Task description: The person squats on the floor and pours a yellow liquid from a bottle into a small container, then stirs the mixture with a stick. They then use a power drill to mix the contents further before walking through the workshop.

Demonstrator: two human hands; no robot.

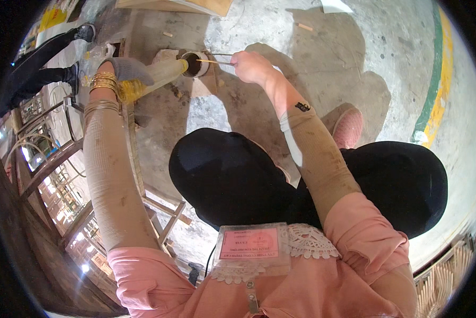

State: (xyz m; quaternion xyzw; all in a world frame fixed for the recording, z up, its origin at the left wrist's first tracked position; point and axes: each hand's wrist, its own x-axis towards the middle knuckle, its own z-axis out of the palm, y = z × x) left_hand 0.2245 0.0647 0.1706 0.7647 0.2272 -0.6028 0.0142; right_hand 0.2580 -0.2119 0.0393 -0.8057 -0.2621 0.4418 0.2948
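My left hand (132, 71), in a grey glove, is wrapped round a clear plastic bottle (166, 71) with yellowish ends. The bottle lies tilted, its narrow yellow end at the rim of a small white pot (204, 68) with a dark inside. Whether liquid flows from it is too small to tell. My bare right hand (253, 66) pinches a thin stick (217, 62) whose far end reaches into the pot. The pot stands on a brownish flat piece (209, 87) on the concrete floor.
Wooden frames (52, 172) crowd the left side. Another person's dark-trousered legs (47, 50) are at the upper left. A wooden box (195, 5) stands at the top. Small wood bits (304, 26) lie about. A green and yellow line (434, 79) runs along the right. My knees (222, 175) are below.
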